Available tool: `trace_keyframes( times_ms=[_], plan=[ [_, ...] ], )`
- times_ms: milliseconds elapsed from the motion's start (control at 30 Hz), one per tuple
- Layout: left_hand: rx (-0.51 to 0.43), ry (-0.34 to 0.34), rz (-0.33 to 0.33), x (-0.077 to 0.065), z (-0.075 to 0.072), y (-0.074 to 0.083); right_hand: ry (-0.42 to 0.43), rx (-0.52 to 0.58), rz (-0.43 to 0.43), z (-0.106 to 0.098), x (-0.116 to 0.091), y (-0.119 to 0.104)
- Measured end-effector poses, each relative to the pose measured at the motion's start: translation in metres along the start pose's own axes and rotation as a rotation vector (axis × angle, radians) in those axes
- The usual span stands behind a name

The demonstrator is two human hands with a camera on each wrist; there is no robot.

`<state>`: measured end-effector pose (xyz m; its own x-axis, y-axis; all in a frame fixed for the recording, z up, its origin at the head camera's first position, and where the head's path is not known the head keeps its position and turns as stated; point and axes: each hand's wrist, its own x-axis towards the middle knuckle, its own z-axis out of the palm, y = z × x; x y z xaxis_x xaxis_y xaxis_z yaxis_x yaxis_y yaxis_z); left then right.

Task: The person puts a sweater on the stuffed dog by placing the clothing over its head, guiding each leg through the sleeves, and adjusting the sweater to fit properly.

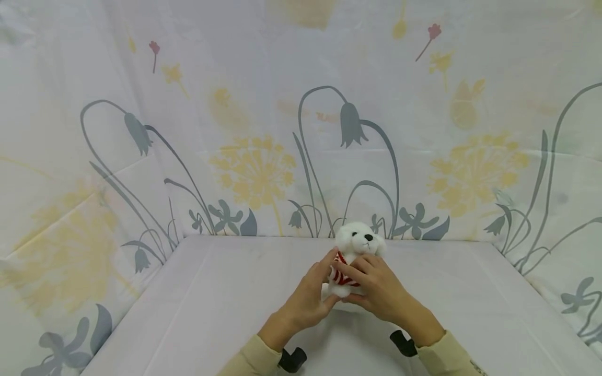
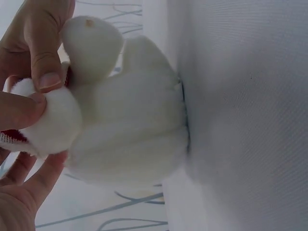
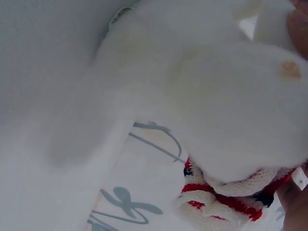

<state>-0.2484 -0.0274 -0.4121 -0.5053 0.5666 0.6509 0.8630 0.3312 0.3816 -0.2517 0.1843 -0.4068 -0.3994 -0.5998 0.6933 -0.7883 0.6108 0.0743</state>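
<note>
Left hand [image 1: 308,295] and right hand [image 1: 382,288]: fingers partly curled, both gripping white fluffy plush dog [image 1: 351,249] in red-and-white striped knit garment [image 1: 342,278], lower centre-right of head frame. White flat surface [image 1: 226,292] below; white floral-print fabric backdrop [image 1: 263,68] across upper frame.

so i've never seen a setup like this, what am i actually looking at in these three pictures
There is no robot here: a person works with two bare hands. The wide picture comes from a camera worn on the head, looking forward and down. The two close-ups come from cameras worn on the wrists, one each, so things look big and tilted. The left hand and right hand both hold a white plush dog in a red-and-white striped knit garment. It seems to sit upright on a white surface, with a flower-printed sheet behind it.
</note>
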Motion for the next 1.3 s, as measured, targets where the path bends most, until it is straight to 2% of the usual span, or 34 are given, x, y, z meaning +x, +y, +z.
trace_keyframes(
  times_ms=[300,500,733,933,1167,1300],
  plan=[
    [-0.079,0.038,-0.003,0.0009,0.0026,0.0021,-0.035,-0.008,-0.010,-0.0046,0.0020,0.0003],
    [-0.052,0.006,-0.007,0.0017,0.0023,0.0046,-0.037,-0.005,-0.020,-0.0059,0.0017,-0.0005],
    [-0.050,0.027,0.035,0.0034,0.0035,0.0056,-0.008,0.025,-0.001,-0.0050,0.0009,0.0015],
    [-0.030,0.043,0.041,0.0028,0.0052,0.0046,-0.001,0.056,0.023,-0.0031,-0.0002,0.0002],
    [-0.082,0.071,0.059,0.0029,0.0069,0.0016,-0.013,0.087,0.045,-0.0058,-0.0008,-0.0013],
    [-0.083,0.065,0.058,0.0029,0.0078,0.0022,-0.014,0.107,0.055,-0.0066,0.0005,-0.0017]
  ],
)
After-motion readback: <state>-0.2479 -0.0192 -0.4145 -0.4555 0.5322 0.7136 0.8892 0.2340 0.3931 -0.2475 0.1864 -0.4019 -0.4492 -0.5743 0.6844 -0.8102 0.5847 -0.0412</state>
